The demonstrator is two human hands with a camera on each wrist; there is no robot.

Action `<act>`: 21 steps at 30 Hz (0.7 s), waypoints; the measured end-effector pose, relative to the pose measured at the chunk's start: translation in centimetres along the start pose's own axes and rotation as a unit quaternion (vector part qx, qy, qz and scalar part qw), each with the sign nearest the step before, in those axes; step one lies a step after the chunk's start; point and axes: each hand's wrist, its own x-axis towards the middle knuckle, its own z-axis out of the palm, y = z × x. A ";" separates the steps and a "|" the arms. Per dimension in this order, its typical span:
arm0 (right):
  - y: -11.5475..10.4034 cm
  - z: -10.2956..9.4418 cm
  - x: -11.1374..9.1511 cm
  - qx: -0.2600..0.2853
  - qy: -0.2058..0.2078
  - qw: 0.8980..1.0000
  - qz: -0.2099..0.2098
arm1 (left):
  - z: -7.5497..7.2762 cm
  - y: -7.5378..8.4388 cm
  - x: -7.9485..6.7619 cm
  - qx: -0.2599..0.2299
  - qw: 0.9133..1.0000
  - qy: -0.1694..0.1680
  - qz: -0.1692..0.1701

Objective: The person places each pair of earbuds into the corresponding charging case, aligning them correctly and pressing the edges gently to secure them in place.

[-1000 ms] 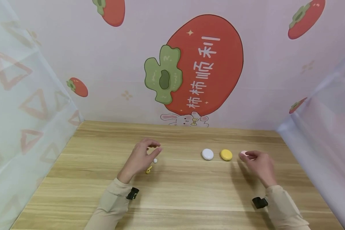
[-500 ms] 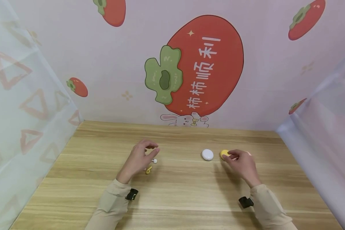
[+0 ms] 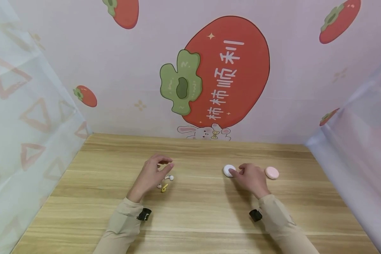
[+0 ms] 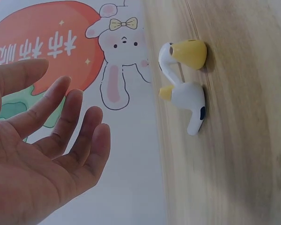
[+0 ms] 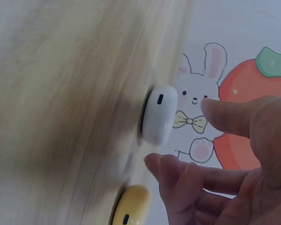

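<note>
My right hand hovers by a glossy white round earbud case. Its thumb and fingers are apart around the case, and in the right wrist view they do not touch it. A yellow case lies beside the white one; in the head view the right hand hides it. My left hand hangs over the table with loosely bent fingers and holds nothing. Near it lie a white earbud, a yellow earbud and another white piece, partly hidden. In the left wrist view a white earbud shows a yellow tip.
A pink round case lies to the right of my right hand. The wooden table ends at a printed cloth backdrop. A cloth also hangs at each side.
My right hand has moved left from the pink case, past the yellow one, to the white case. The cases stay in place. My left hand has shifted slightly left, showing more of the earbuds.
</note>
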 end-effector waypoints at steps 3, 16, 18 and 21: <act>-0.2 0.3 0.4 -0.016 -0.004 1.000 0.005 | -0.1 -0.2 0.0 0.002 1.000 -0.001 -0.002; -0.8 0.8 1.3 -0.020 -0.028 0.999 0.036 | -0.4 -0.8 0.0 0.003 1.000 -0.007 -0.007; -0.9 0.9 1.4 -0.024 -0.030 0.999 0.034 | -0.4 -0.8 0.0 0.005 1.000 -0.005 -0.005; -1.0 1.1 1.5 -0.030 -0.032 0.998 0.034 | -0.4 -0.8 0.0 0.006 1.000 -0.003 -0.003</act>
